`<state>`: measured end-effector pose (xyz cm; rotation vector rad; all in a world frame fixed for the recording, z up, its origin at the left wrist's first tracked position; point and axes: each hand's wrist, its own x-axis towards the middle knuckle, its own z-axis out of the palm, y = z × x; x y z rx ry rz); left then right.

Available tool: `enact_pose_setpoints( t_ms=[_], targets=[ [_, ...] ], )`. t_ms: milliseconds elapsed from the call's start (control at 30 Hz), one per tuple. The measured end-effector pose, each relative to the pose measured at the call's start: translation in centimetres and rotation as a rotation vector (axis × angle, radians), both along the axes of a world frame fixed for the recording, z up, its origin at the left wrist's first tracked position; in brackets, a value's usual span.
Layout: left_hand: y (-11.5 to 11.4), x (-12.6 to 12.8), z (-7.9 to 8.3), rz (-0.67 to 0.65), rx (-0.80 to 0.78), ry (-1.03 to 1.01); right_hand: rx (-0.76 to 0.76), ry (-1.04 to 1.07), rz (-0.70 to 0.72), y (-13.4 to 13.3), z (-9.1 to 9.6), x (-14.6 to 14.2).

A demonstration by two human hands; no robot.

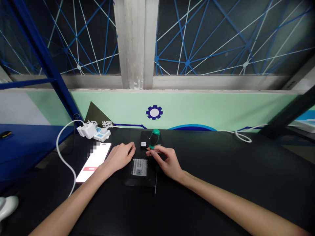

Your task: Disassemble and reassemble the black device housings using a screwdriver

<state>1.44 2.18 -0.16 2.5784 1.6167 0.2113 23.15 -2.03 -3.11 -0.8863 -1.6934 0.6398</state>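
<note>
1. Bare forearms stretch across the black table.
2. Right hand, thumb and fingertips pinched, grips a near-upright screwdriver by the labelled black box's far right corner.
3. Left hand, loosely curled, lies beside the box; any hold is unclear.

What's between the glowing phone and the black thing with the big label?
In the head view, the left hand and forearm, then black tabletop.

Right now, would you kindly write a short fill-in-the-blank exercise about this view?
1. The right hand holds a green-and-black-handled ____.
2. The lit smartphone lies on the person's ____ side.
3. The emblem on the pale green wall is shaped like a ____.
4. The cable beside the smartphone is coloured ____.

Missing words: screwdriver; left; gear; white.
</note>
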Motion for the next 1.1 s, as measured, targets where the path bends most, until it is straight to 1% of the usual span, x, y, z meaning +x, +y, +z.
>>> enact_pose_setpoints(
  t_ms=[633,800,1100],
  targets=[
    [0.04,0.02,0.00,0.008,-0.008,-0.002,0.034,0.011,-0.020,0.25,-0.22,-0.01],
    [0.08,0.01,-0.08,0.003,-0.003,-0.009,0.025,-0.009,0.009,0.11,-0.17,0.08],
    [0.13,-0.05,-0.17,0.004,-0.004,-0.008,0.015,-0.017,-0.006,0.16,-0.17,0.05]
  ],
)
